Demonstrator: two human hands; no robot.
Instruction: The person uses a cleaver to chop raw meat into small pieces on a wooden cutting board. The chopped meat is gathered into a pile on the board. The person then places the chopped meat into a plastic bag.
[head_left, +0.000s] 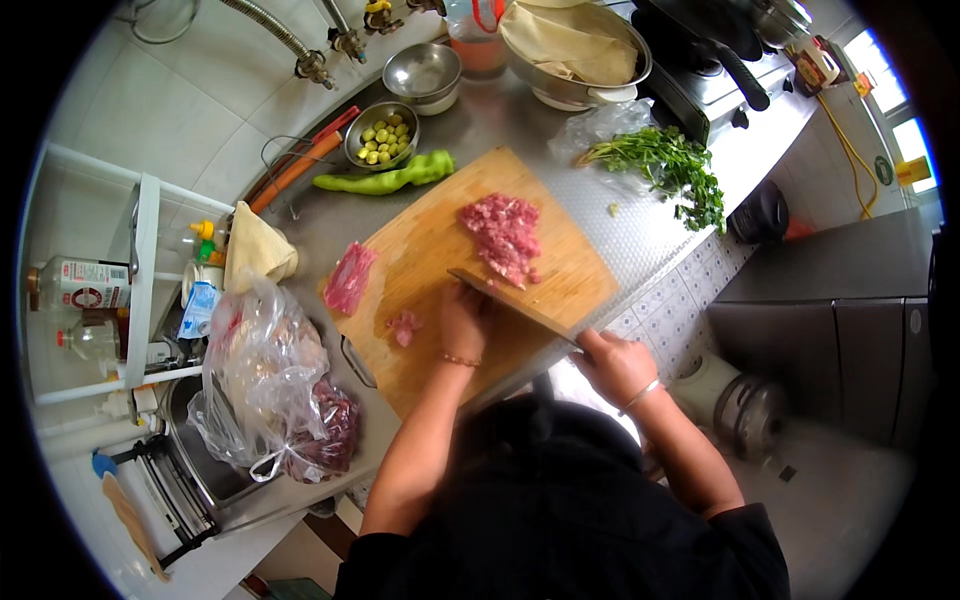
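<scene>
My right hand (619, 366) grips the handle of a kitchen knife (517, 304) over the near right edge of a wooden cutting board (420, 244). The blade is seen mostly along its spine, slanting up to the left. My left hand (463, 319) is close against the blade near its far end; its fingers are partly hidden, so whether they hold anything is unclear. Just beyond the blade lies a heap of chopped raw meat (502, 236). A larger piece of raw meat (351, 279) rests on the board's left edge, and a small scrap of meat (405, 327) lies nearer me.
Plastic bags of food (266, 367) sit left, beside the sink (187, 442). Behind the board are a green pepper (386, 176), a bowl of round green items (384, 139) and a pot (585, 82). Cilantro-like herbs (667, 165) lie right, near the gas stove (720, 97).
</scene>
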